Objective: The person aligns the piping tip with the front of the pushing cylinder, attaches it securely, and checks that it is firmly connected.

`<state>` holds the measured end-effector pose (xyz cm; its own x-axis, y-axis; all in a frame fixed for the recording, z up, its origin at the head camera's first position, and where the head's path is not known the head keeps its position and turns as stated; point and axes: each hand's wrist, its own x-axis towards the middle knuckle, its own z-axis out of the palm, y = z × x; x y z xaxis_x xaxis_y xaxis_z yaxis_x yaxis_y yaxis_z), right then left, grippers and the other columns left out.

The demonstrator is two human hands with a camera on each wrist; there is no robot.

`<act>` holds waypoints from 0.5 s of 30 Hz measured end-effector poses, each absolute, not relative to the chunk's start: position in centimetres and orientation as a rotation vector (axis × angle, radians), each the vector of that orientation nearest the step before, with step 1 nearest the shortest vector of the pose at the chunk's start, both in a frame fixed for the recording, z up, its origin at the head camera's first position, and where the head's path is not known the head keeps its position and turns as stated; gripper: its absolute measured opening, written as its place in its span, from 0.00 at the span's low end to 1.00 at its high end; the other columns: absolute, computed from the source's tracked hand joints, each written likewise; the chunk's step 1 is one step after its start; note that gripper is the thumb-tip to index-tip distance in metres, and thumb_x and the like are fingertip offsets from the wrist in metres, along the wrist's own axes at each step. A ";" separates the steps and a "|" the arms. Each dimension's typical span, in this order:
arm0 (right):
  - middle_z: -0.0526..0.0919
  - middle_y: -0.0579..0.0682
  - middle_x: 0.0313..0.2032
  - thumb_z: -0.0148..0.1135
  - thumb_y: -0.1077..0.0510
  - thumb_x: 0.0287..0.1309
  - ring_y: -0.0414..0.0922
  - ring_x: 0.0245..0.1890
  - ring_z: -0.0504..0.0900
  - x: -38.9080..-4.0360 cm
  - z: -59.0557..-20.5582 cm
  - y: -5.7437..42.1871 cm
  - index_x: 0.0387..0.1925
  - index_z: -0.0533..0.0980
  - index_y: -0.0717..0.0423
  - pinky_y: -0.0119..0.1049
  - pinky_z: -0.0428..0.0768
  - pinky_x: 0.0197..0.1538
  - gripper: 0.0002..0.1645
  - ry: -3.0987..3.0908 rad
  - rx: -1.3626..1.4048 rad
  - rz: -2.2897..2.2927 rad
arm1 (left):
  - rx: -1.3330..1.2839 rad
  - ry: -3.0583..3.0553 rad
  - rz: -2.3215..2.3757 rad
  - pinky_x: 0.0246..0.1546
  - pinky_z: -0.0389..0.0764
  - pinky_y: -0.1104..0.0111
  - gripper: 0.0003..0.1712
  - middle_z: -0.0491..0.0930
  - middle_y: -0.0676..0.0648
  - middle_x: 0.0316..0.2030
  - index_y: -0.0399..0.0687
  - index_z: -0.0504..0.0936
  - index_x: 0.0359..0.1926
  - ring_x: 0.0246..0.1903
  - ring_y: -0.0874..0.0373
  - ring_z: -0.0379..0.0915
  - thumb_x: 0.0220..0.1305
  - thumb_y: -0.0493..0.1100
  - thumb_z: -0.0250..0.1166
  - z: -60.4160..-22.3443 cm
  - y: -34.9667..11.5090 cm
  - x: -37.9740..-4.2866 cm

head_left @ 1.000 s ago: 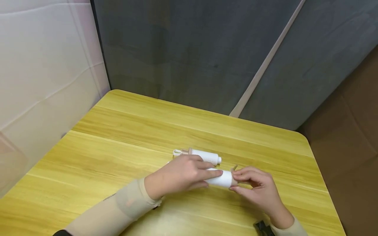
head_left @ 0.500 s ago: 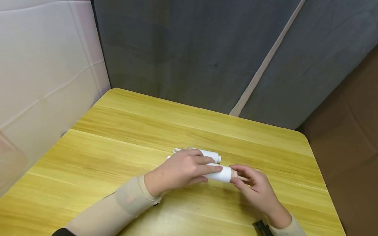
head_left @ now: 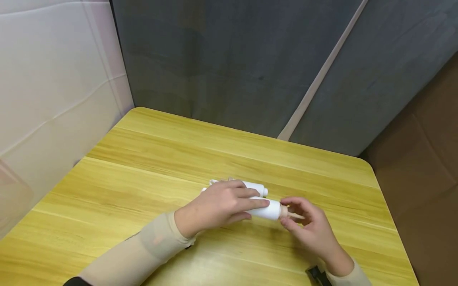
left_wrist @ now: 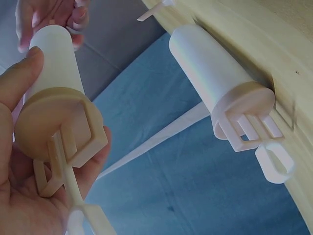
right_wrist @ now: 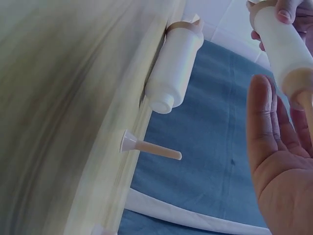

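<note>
My left hand (head_left: 218, 204) holds a large white plunger syringe (head_left: 270, 209) by its barrel, the thumb lying along it. Its beige end cap (left_wrist: 51, 117) has finger loops, and a plunger rod with a white ring handle runs out of it. A long tapered beige nozzle (head_left: 295, 215) sticks out from the other end. My right hand (head_left: 315, 232) is around this nozzle, thumb at its beige collar. In the right wrist view the fingers (right_wrist: 259, 107) stand nearly straight, with a gap beside the collar.
A second, similar syringe (head_left: 255, 187) lies just beyond the left hand, partly hidden by it. A loose nozzle with a flared base (right_wrist: 151, 147) stands on the wood-patterned table (head_left: 171, 139). Grey curtain (head_left: 214, 59) hangs behind the table.
The right hand has drawn back slightly and its index finger has lifted off the collar, so the nozzle shows more. The syringe has tipped up a little; the left hand keeps its hold.
</note>
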<state>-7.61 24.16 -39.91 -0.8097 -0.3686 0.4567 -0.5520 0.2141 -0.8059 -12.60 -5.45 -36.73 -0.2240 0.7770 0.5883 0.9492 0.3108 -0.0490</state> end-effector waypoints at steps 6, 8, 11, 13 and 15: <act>0.86 0.59 0.50 0.69 0.84 0.55 0.45 0.50 0.88 -7.6 -39.7 23.9 0.50 0.82 0.64 0.41 0.89 0.45 0.24 -2.246 0.907 1.687 | -1.533 -2.083 -0.465 0.49 0.85 0.63 0.31 0.89 0.51 0.52 0.55 0.88 0.62 0.43 0.52 0.83 0.57 0.48 0.84 -36.7 -5.8 -12.8; 0.85 0.62 0.50 0.70 0.86 0.50 0.46 0.51 0.87 -7.7 -39.7 24.0 0.48 0.82 0.65 0.40 0.88 0.47 0.26 -2.181 0.963 1.702 | -1.536 -2.097 -0.470 0.49 0.85 0.62 0.31 0.89 0.51 0.52 0.55 0.88 0.62 0.44 0.52 0.83 0.57 0.48 0.84 -36.7 -5.8 -12.8; 0.83 0.66 0.49 0.71 0.89 0.44 0.48 0.51 0.86 -7.9 -39.9 24.2 0.45 0.83 0.66 0.37 0.88 0.48 0.28 -2.100 1.042 1.711 | -1.538 -2.109 -0.472 0.49 0.85 0.62 0.31 0.89 0.51 0.53 0.55 0.87 0.63 0.44 0.52 0.84 0.59 0.49 0.83 -36.8 -5.7 -12.8; 0.83 0.66 0.50 0.71 0.89 0.42 0.48 0.52 0.85 -8.0 -40.1 24.3 0.44 0.84 0.64 0.36 0.87 0.48 0.29 -2.077 1.071 1.699 | -1.543 -2.115 -0.492 0.49 0.85 0.62 0.30 0.89 0.51 0.53 0.55 0.87 0.63 0.44 0.52 0.84 0.59 0.48 0.83 -36.9 -5.7 -12.8; 0.83 0.66 0.50 0.72 0.90 0.40 0.49 0.53 0.84 -8.1 -40.2 24.4 0.41 0.85 0.63 0.35 0.87 0.50 0.28 -2.061 1.094 1.676 | -1.547 -2.118 -0.504 0.49 0.85 0.62 0.31 0.89 0.51 0.53 0.55 0.87 0.63 0.44 0.52 0.84 0.59 0.48 0.83 -37.0 -5.6 -12.8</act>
